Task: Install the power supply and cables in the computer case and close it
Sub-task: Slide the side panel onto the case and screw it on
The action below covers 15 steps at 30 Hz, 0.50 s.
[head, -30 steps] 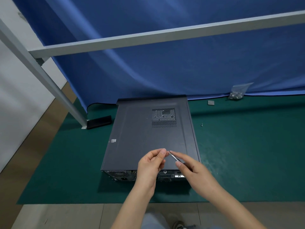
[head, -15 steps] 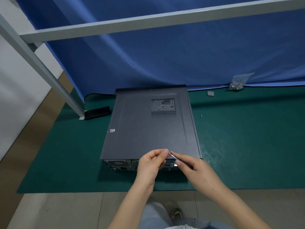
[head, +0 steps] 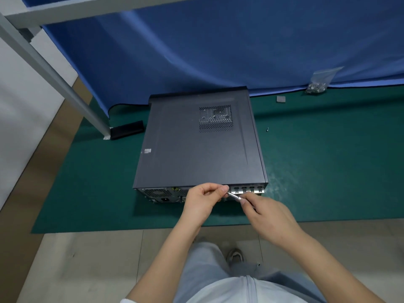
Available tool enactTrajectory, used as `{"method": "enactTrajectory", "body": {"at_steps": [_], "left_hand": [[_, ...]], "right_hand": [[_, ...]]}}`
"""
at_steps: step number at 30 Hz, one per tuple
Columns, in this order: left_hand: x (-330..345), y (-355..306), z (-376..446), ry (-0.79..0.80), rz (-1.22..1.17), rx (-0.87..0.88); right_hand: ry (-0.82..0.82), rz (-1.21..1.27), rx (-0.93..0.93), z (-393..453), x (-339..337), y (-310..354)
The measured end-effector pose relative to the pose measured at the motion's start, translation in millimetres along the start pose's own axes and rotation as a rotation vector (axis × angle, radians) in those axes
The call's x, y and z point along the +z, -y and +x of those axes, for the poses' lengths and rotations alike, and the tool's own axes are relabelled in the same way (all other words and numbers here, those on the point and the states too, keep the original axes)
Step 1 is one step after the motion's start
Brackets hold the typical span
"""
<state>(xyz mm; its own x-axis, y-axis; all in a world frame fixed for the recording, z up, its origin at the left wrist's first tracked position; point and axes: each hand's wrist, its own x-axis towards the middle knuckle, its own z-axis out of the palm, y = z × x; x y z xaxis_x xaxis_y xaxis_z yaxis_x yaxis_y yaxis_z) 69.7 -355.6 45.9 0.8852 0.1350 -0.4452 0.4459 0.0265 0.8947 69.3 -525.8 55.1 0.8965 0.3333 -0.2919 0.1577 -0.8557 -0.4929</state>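
A dark grey computer case lies flat on the green mat, its side panel on top with a perforated vent. The rear face with the power supply grille and slot covers looks toward me. My right hand grips a thin silver screwdriver just in front of the rear edge. My left hand pinches at the screwdriver's tip with thumb and forefinger; what it pinches there is too small to tell.
A loose screw lies on the mat right of the case. A clear bag of screws and a small grey pad sit at the back right. A black flat piece lies by a grey frame leg. Blue cloth hangs behind.
Both hands, still joined at the screwdriver tip, have come down from over the top panel to the case's rear edge. The view has tilted further down.
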Motion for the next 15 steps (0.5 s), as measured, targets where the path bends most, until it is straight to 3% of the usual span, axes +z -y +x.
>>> {"method": "enactTrajectory", "body": {"at_steps": [4,9,15], "left_hand": [[8.1,4.6,-0.5,-0.060,-0.074,0.005],[30.9,17.7,-8.0,-0.146,-0.264,-0.133],[51.8,20.3,-3.5,-0.148,-0.228,-0.201]], "right_hand": [[0.061,0.243,0.039,-2.8,10.8,-3.9],[0.016,0.530,0.175,-3.7,24.8,-4.2],[-0.040,0.727,0.345,-10.7,30.4,-10.9]]}}
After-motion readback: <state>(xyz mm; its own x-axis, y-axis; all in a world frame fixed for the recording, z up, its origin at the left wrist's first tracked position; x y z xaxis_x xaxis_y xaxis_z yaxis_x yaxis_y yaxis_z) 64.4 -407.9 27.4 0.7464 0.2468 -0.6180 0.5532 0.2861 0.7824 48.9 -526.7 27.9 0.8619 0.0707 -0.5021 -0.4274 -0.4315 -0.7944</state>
